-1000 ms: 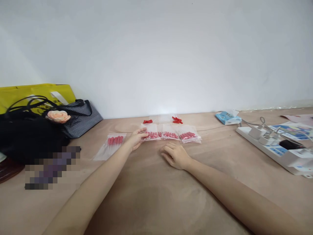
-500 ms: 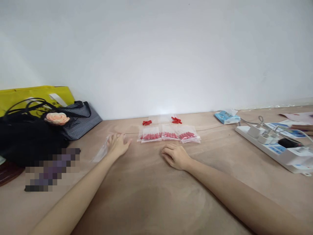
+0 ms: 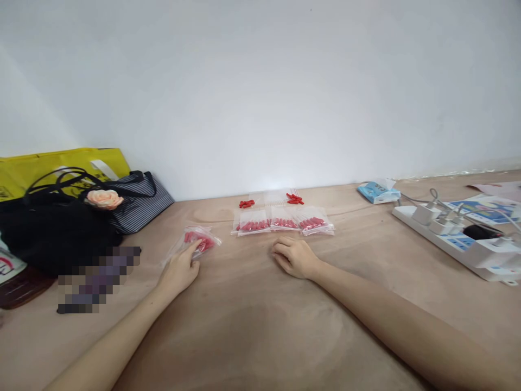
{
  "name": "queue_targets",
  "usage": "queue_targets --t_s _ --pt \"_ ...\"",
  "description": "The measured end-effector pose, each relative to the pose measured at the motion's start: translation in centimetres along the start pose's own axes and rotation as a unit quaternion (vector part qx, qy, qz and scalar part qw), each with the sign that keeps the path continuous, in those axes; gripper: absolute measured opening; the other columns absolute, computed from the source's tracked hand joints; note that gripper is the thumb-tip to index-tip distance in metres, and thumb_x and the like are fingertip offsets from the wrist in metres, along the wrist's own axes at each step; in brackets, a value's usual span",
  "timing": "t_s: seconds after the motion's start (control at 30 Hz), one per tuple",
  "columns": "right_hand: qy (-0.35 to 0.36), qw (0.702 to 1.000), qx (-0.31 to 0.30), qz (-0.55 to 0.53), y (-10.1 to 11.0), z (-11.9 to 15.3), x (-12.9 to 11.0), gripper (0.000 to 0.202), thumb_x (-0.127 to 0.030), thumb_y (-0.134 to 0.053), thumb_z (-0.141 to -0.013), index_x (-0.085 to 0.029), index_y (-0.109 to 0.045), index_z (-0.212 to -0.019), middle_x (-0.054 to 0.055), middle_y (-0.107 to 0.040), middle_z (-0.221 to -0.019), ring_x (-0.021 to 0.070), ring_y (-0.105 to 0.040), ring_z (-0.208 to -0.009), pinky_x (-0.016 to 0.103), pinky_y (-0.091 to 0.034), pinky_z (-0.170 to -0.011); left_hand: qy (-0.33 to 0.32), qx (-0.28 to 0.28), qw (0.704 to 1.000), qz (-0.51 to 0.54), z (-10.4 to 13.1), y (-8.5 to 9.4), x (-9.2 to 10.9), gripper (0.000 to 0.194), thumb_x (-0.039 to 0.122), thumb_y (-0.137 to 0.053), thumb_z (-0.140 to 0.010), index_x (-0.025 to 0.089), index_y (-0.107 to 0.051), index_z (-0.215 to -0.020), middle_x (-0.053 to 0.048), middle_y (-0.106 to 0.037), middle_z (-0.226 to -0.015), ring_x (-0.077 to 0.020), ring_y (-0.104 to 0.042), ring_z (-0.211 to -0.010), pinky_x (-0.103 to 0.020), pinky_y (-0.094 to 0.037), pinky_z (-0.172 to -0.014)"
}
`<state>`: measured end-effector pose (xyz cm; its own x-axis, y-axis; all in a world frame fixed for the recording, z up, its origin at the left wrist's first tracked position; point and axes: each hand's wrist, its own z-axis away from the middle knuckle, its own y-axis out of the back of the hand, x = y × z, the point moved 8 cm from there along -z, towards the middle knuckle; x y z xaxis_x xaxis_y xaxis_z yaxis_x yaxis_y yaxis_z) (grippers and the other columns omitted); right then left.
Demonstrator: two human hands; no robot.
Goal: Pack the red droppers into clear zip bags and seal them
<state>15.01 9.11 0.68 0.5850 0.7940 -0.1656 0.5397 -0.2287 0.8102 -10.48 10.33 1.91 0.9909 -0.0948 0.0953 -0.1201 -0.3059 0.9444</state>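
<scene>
My left hand (image 3: 181, 270) rests on the near side of a clear zip bag (image 3: 199, 240) with red pieces inside, its index finger stretched onto the bag. My right hand (image 3: 296, 257) lies on the table with its fingers curled; whether anything is under them is hidden. Beyond it is a row of clear bags holding red pieces, among them a left one (image 3: 253, 222), a middle one (image 3: 284, 220) and a right one (image 3: 312, 221). Behind the row lie two small groups of loose red pieces, one left (image 3: 246, 204) and one right (image 3: 295, 199), beside flat clear bags (image 3: 271, 197).
At the left are a yellow bag (image 3: 81, 160), a black bag (image 3: 52, 233), a striped bag (image 3: 142, 202) and a blurred dark item (image 3: 97, 279). A blue tissue pack (image 3: 378, 193) and a white power strip (image 3: 451, 239) with plugs and cables stand at the right.
My left hand has drawn back toward me, uncovering the red pieces in the bag beneath it. My right hand has stayed in nearly the same place. The view has shifted slightly.
</scene>
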Motion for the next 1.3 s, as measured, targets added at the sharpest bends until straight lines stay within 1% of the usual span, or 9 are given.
queue_targets --t_s 0.1,0.37,0.47,0.57,0.67,0.77,0.87,1.0,1.3 --pt "-0.002 1.0 -0.002 -0.003 0.0 0.1 0.1 0.014 -0.018 -0.042 -0.081 -0.017 -0.056 -0.082 0.005 -0.06 -0.086 0.0154 -0.054 -0.081 0.025 -0.04 -0.068 -0.068 -0.025 0.995 0.062 1.2 -0.1 1.3 0.054 0.011 -0.038 -0.064 0.018 -0.049 -0.117 -0.004 -0.064 -0.103 -0.021 -0.063 -0.08 -0.032 -0.05 -0.072" --pt "-0.007 0.999 0.0 -0.036 0.7 0.7 0.3 0.022 -0.016 -0.049 -0.075 -0.018 -0.054 -0.096 0.006 -0.059 -0.093 0.0168 -0.054 -0.086 0.027 -0.043 -0.073 -0.343 -0.108 0.92 0.159 4.1 0.2 10.3 0.06 -0.003 -0.032 -0.063 0.022 -0.052 -0.113 0.0 -0.057 -0.115 -0.0184 -0.045 -0.114 -0.042 -0.031 -0.1" --pt "0.016 1.0 0.006 -0.025 1.3 1.6 0.0 0.029 -0.017 -0.049 -0.076 -0.02 -0.053 -0.104 0.006 -0.058 -0.102 0.0173 -0.053 -0.092 0.028 -0.044 -0.074 -0.398 -0.119 0.891 0.183 3.5 -0.8 13.5 0.056 -0.006 -0.031 -0.067 0.023 -0.057 -0.107 0.001 -0.058 -0.113 -0.0182 -0.042 -0.117 -0.043 -0.03 -0.101" --pt "0.038 0.999 -0.007 -0.002 1.8 2.8 0.0 0.028 -0.016 -0.046 -0.078 -0.022 -0.054 -0.105 0.006 -0.058 -0.101 0.0163 -0.054 -0.09 0.026 -0.043 -0.069 -0.397 -0.083 0.885 0.23 1.8 -2.0 15.7 0.047 -0.003 -0.034 -0.07 0.02 -0.061 -0.101 -0.003 -0.06 -0.111 -0.0181 -0.047 -0.112 -0.042 -0.033 -0.099" --pt "0.03 0.999 -0.019 0.006 2.4 4.2 0.6 0.03 -0.013 -0.04 -0.08 -0.022 -0.055 -0.105 0.006 -0.059 -0.1 0.0146 -0.056 -0.083 0.025 -0.043 -0.064 -0.359 -0.03 0.888 0.288 0.3 -2.5 16.3 0.047 -0.004 -0.033 -0.069 0.018 -0.06 -0.101 -0.005 -0.057 -0.114 -0.0179 -0.046 -0.113 -0.039 -0.037 -0.097" --pt "0.006 1.0 -0.006 -0.029 3.5 5.0 1.1 0.028 -0.014 -0.04 -0.08 -0.021 -0.056 -0.102 0.006 -0.059 -0.099 0.0141 -0.056 -0.084 0.026 -0.041 -0.066 -0.315 0.008 0.896 0.312 0.2 -2.3 15.4 0.044 -0.002 -0.031 -0.071 0.015 -0.058 -0.102 -0.009 -0.053 -0.116 -0.0189 -0.045 -0.113 -0.041 -0.038 -0.095" --pt "-0.017 0.998 0.009 -0.053 4.3 5.0 0.5 0.027 -0.03 -0.052 -0.077 -0.02 -0.057 -0.101 0.008 -0.059 -0.098 0.0173 -0.054 -0.086 0.031 -0.038 -0.074 -0.304 0.011 0.893 0.331 1.6 -1.1 14.3 0.031 0.012 -0.042 -0.077 0.017 -0.055 -0.105 -0.009 -0.053 -0.113 -0.021 -0.049 -0.106 -0.04 -0.041 -0.091" --pt "-0.013 0.998 -0.029 -0.062 3.6 4.3 -1.6 0.043 -0.043 -0.06 -0.067 -0.022 -0.057 -0.104 0.007 -0.057 -0.094 0.0184 -0.053 -0.082 0.034 -0.033 -0.074 -0.341 -0.01 0.89 0.303 4.2 0.3 14.9 0.04 0.028 -0.059 -0.071 0.017 -0.051 -0.108 -0.009 -0.053 -0.106 -0.0219 -0.052 -0.097 -0.036 -0.045 -0.085" --pt "0.014 0.999 -0.03 -0.018 2.6 4.2 -1.9 0.019 -0.024 -0.049 -0.078 -0.019 -0.061 -0.091 0.004 -0.059 -0.079 0.0128 -0.051 -0.071 0.029 -0.03 -0.069 -0.385 0.073 0.895 0.212 4.6 0.0 17.6 0.012 0.016 -0.043 -0.084 0.016 -0.055 -0.087 -0.005 -0.058 -0.08 -0.0142 -0.056 -0.072 -0.025 -0.047 -0.067"
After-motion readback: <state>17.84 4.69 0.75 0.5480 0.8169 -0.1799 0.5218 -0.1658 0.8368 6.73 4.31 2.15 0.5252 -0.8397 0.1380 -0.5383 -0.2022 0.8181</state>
